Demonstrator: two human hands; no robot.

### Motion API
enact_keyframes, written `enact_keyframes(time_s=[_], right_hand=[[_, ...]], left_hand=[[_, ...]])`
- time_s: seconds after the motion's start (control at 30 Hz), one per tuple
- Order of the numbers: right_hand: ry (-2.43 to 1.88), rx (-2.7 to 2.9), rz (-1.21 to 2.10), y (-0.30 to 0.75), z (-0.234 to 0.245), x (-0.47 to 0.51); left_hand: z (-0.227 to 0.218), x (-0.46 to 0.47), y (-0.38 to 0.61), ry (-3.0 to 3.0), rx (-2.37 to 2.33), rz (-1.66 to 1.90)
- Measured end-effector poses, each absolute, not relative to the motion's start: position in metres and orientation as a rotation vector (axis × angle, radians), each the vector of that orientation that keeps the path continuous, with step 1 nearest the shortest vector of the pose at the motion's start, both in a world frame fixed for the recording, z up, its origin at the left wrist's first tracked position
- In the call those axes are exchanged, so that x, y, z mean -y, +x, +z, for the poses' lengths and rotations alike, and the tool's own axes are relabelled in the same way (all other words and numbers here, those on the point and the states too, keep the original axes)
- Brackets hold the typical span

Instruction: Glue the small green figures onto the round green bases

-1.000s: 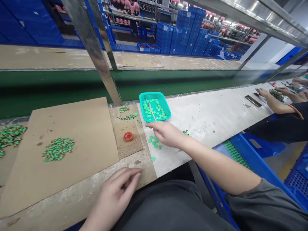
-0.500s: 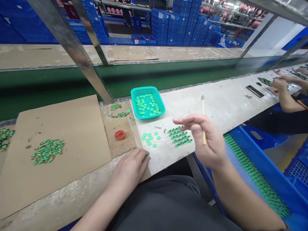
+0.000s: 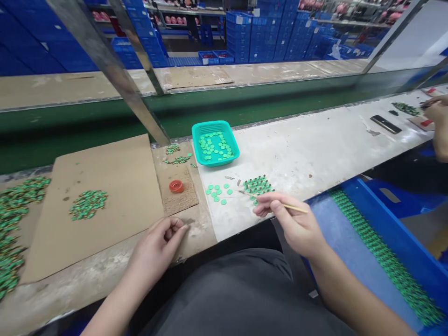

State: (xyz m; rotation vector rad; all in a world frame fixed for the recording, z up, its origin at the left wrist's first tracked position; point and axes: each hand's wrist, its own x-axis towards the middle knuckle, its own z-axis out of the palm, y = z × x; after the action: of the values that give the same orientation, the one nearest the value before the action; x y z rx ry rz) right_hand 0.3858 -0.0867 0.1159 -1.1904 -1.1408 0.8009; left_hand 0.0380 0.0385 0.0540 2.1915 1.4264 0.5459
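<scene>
My right hand (image 3: 292, 219) is closed on a thin paintbrush (image 3: 296, 208), its bristle end pointing left over the white worktop. Just beyond those fingers stand tight rows of green discs with small dark-tipped pieces on them (image 3: 258, 185). Loose flat green discs (image 3: 217, 192) lie left of the brush tip. My left hand (image 3: 157, 245) rests at the table's front edge with fingers curled and thumb against the forefinger; whatever is in the pinch is hidden. Beyond it, a small red cup (image 3: 176, 186) sits on a piece of brown board (image 3: 180, 203).
A teal basket (image 3: 214, 163) holds more green discs. At left, a cardboard sheet (image 3: 119, 163) carries a pile of small green-and-gold pieces (image 3: 88, 204). A blue crate (image 3: 395, 219) with rows of green pieces stands below right. A co-worker's hand (image 3: 437, 114) shows at far right.
My left hand has drawn back leftward from the edge of the white worktop, its fingers now curled. My right hand has lowered, and the brush has swung from upright to nearly level, pointing left.
</scene>
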Motion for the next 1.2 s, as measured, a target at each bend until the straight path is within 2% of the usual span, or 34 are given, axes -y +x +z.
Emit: enact_keyframes(time_s=[0.17,0.3,0.57,0.77,0.9,1.2], right_hand=[[-1.167,1.109,1.075,0.344,0.082,0.077],[-1.229,1.009,1.183,0.324,0.07,0.06],[-1.321,0.85,1.183,0.289,0.048,0.045],[-1.349,0.788,1.068,0.261,0.036,0.044],[-1.363,0.817,1.017,0.253,0.035,0.043],[-1.346,0.939,1.115,0.265,0.048,0.052]], left_hand=[[0.055,-0.037,0.015,2.174,-1.569,0.581],[0.06,-0.032,0.004,2.238,-1.392,0.612],[0.032,-0.03,0.009,2.382,-1.03,0.657],[0.022,-0.041,0.011,2.389,-0.946,0.85],[0.017,-0.047,0.012,2.411,-0.948,0.853],[0.022,-0.035,0.008,2.354,-0.95,0.92]])
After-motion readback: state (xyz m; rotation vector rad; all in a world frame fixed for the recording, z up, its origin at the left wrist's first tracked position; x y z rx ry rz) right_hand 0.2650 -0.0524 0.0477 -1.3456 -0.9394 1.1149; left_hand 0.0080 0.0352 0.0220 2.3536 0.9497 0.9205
